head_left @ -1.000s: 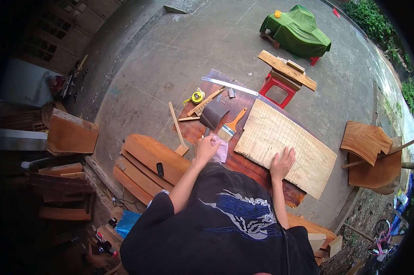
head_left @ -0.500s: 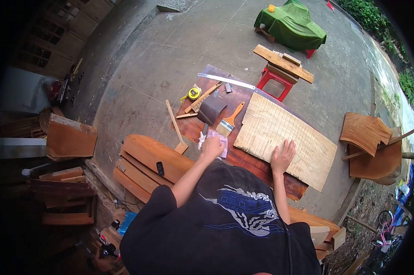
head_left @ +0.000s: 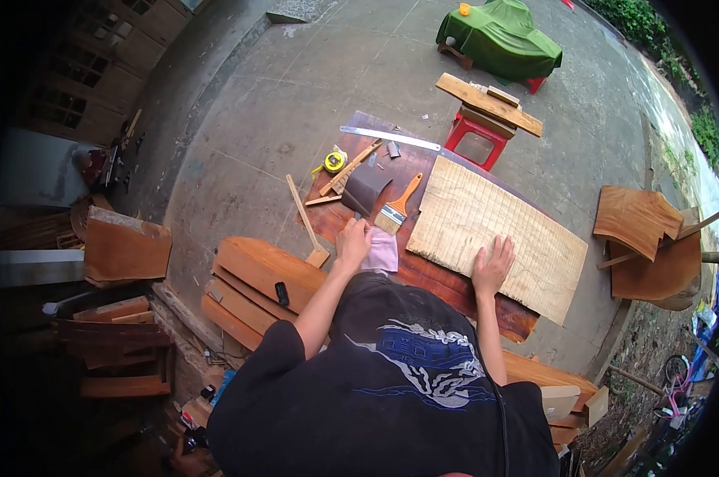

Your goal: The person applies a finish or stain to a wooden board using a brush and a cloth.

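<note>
My left hand (head_left: 353,242) is curled over the white handle of a small tool, whose dark end (head_left: 358,216) shows just past my fingers; the handle itself is hidden. Beside it lies a pink cloth (head_left: 382,251). My right hand (head_left: 493,266) rests flat, fingers spread, on the near edge of a pale, rough-sawn board (head_left: 499,230). That board lies on a reddish-brown wooden tabletop (head_left: 431,278). Between the hands and further off is a brush (head_left: 399,205) with an orange handle, next to a dark curved sheet (head_left: 366,189).
A yellow tape measure (head_left: 334,162), thin wood strips (head_left: 351,168) and a steel ruler (head_left: 391,137) lie at the far left of the tabletop. Beyond stands a red stool (head_left: 475,143) bearing planks. Thick planks (head_left: 268,274) lie at the left, cut slabs (head_left: 638,219) at the right.
My left hand has moved left from the pink cloth onto the white-handled tool, uncovering more of the cloth. My right hand stays on the board. The view has shifted slightly.
</note>
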Action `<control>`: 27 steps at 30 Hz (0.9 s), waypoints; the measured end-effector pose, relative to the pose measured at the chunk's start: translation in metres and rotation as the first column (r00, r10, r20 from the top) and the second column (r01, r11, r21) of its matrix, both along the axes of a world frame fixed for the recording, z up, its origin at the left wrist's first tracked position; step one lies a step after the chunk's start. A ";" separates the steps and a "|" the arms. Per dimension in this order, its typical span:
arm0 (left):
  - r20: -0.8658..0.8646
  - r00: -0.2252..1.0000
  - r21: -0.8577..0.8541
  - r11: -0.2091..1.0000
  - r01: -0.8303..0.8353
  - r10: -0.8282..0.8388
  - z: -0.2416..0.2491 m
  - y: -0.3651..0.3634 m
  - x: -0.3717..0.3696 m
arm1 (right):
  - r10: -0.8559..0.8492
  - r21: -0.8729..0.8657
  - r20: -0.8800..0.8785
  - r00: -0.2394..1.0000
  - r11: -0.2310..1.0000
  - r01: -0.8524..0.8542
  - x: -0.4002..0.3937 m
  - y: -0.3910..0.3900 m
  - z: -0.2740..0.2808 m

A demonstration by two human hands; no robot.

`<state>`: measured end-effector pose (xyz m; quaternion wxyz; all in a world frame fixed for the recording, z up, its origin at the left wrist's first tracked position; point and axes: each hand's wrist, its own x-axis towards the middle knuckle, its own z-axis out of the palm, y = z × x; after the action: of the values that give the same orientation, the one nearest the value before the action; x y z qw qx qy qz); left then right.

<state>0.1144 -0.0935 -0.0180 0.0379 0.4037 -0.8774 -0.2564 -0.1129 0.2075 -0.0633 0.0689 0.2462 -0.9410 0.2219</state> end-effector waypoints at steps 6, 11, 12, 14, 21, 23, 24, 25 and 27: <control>-0.163 0.984 0.131 0.987 0.090 -0.068 0.027 -0.010 0.014 | 0.001 0.014 0.001 1.000 1.000 -0.001 -0.001 0.001 -0.001; -0.208 0.968 0.160 0.971 0.175 -0.140 0.094 -0.011 0.013 | 0.006 -0.026 0.097 0.995 1.000 -0.004 -0.006 -0.001 0.009; -0.232 0.956 0.122 0.970 0.209 -0.177 0.106 -0.009 0.010 | 0.004 -0.012 0.118 0.993 1.000 -0.002 -0.009 0.000 0.016; -0.283 0.926 0.042 0.962 0.271 -0.248 0.129 -0.005 0.000 | 0.116 -0.260 0.245 0.963 0.964 -0.050 -0.014 -0.011 0.046; -0.327 0.824 -0.009 0.874 0.486 -0.462 0.164 0.021 -0.049 | 0.553 -0.670 0.416 0.722 0.723 -0.168 0.013 -0.067 0.201; -0.382 0.774 -0.036 0.845 0.533 -0.505 0.171 0.031 -0.063 | 0.648 -0.634 0.288 0.705 0.681 -0.366 0.019 -0.072 0.219; -0.412 0.746 -0.062 0.832 0.551 -0.524 0.170 0.035 -0.067 | 0.690 -0.595 0.234 0.685 0.659 -0.461 0.020 -0.074 0.225; -0.398 0.750 -0.043 0.828 0.559 -0.527 0.168 0.038 -0.070 | 0.716 -0.597 0.265 0.646 0.648 -0.473 0.022 -0.076 0.224; -0.377 0.753 -0.026 0.819 0.574 -0.540 0.168 0.043 -0.073 | 0.692 -0.598 0.453 0.562 0.703 -0.383 0.026 -0.075 0.230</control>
<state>0.0417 -0.0509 0.1501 0.1051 0.0700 -0.9218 -0.3666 -0.0865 0.1323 0.1664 -0.2823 0.4141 -0.7020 0.5060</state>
